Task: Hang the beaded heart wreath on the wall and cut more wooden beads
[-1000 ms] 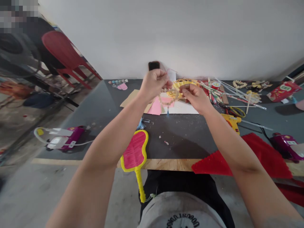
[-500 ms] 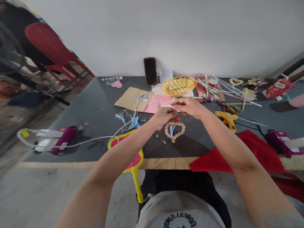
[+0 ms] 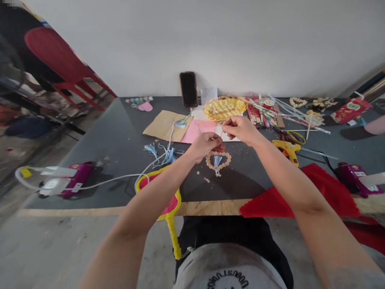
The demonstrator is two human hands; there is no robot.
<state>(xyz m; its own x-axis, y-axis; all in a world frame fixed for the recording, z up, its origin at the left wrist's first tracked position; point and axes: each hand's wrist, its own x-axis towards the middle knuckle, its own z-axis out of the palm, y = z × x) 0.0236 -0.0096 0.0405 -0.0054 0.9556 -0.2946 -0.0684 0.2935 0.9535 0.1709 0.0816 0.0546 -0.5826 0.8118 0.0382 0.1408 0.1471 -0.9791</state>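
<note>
A beige heart-shaped beaded-looking ring (image 3: 229, 159) hangs over the middle of the table, with a light blue tassel (image 3: 217, 161) inside its outline. My left hand (image 3: 207, 145) is closed at the top of the heart, its fingertips pinched together and partly hiding that edge. Just above and to the right, my right hand (image 3: 239, 128) pinches a thin reddish thread (image 3: 221, 133) that runs down toward the left fingers. Where the thread meets the heart is hidden. More blue tassels (image 3: 170, 155) lie left of my hands.
Behind my hands are pink paper (image 3: 195, 129), brown paper (image 3: 165, 125), a yellow woven basket (image 3: 225, 108) and a propped phone (image 3: 189, 89). A yellow glue gun (image 3: 287, 150) and red felt (image 3: 319, 192) lie right. A yellow-rimmed paddle shape (image 3: 172, 233) overhangs the front edge by my left forearm.
My right hand has drawn slightly up, apart from the left, and the thread now shows between them. The heart has tilted a little; the camera view has shifted slightly.
</note>
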